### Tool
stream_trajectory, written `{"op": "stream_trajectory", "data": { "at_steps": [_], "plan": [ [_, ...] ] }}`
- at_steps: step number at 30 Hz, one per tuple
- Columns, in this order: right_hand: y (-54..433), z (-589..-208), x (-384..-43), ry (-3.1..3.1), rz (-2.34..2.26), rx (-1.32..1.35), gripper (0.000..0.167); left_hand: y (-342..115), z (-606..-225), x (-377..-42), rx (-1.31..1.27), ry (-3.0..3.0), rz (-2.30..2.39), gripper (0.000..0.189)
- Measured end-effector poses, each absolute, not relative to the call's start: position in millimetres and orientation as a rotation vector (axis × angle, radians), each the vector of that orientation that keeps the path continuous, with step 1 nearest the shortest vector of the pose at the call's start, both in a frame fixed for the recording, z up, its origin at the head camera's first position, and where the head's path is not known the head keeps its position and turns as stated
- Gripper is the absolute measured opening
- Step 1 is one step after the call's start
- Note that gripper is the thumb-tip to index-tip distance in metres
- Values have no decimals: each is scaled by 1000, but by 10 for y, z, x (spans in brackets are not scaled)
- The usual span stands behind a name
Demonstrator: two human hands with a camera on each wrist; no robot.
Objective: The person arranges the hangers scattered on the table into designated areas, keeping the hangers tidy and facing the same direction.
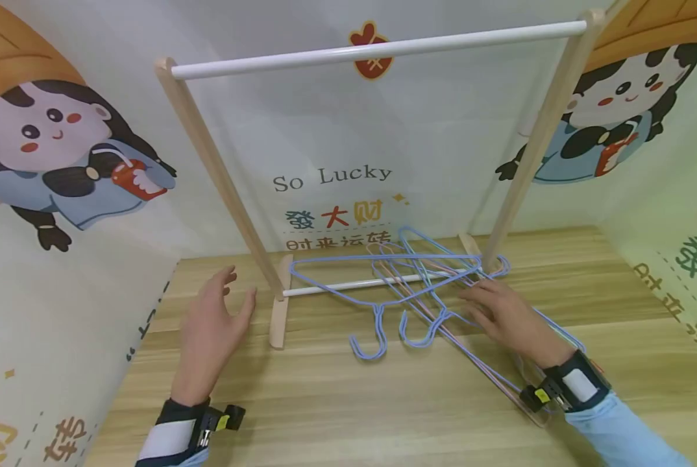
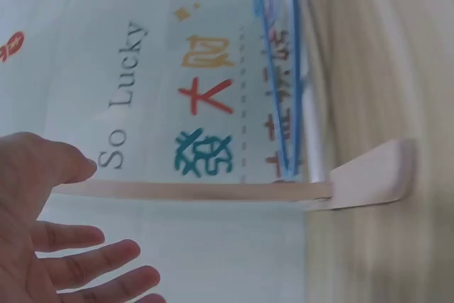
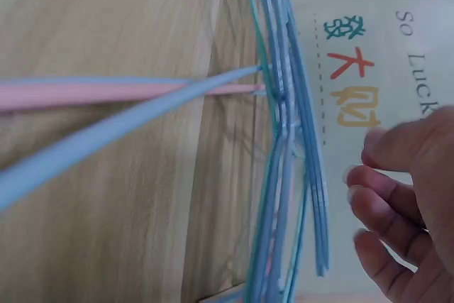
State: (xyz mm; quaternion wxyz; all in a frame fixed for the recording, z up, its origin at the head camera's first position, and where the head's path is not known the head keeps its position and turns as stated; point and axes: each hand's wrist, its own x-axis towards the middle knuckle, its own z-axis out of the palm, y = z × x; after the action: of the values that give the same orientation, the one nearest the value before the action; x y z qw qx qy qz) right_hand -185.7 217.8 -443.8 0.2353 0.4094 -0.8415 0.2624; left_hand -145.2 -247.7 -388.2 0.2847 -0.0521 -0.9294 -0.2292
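Several thin wire hangers, blue, pink and mint, lie in a tangled pile at the foot of a small wooden rack [image 1: 220,175]. A blue hanger [image 1: 379,327] in front has its hook toward me. Over the right part of the pile hovers my right hand [image 1: 509,318], its fingers loosely bent. In the right wrist view, a gap separates those fingertips [image 3: 374,145] from the blue hangers [image 3: 284,104]. My left hand [image 1: 208,331] is held left of the rack, thumb spread from relaxed fingers, with nothing in it. Some hangers are partly hidden by my right hand and wrist.
The rack has a white top rod [image 1: 378,50] and a white lower rod [image 1: 319,288]. Its left foot [image 1: 280,318] stands on the wood-grain table [image 1: 325,408]. Printed walls [image 1: 267,130] close off the back and both sides.
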Motion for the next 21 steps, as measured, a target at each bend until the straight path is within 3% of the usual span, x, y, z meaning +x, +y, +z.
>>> {"op": "stream_trajectory", "data": {
  "at_steps": [7,21],
  "plan": [
    [2120,-4496,-1985,-2305,739,1034,23,-2416,-3698,-1666,7,-2428,-649,54],
    [2048,-4560,-2209,-2281,740,981,39,-2297,-3531,-2098,76,-2333,-721,52]
  ]
}}
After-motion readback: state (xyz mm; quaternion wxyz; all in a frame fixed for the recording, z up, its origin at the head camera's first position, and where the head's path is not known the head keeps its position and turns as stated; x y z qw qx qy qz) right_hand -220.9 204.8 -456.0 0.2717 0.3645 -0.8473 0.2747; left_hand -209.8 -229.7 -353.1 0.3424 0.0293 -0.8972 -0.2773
